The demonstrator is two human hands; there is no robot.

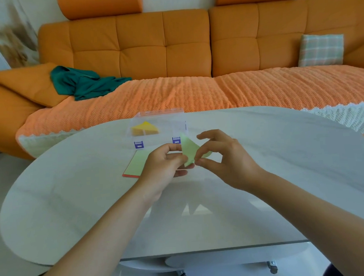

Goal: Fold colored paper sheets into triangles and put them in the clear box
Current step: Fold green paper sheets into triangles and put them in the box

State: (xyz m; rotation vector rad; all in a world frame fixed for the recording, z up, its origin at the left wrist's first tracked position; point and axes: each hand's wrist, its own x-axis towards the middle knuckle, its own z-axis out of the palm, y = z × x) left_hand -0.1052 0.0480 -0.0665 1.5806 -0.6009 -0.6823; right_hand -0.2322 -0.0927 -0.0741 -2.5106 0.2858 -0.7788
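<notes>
behind the white oval table (74, 208) stands an orange sofa (188, 43); both hands, left hand (163, 168) and right hand (225, 163), pinch a green paper triangle (189, 151) near the clear box (157, 126).

The box (175, 121) sits near the far edge of the surface (264, 175), with folded triangles (144, 128) inside it. A stack of sheets (135, 164) lies just before it. Right of the stack, the left hand (163, 166) and right hand (223, 158) hold a folded sheet (189, 150) between them.

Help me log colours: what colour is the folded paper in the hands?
The folded paper is light green; the head view shows it.
</notes>
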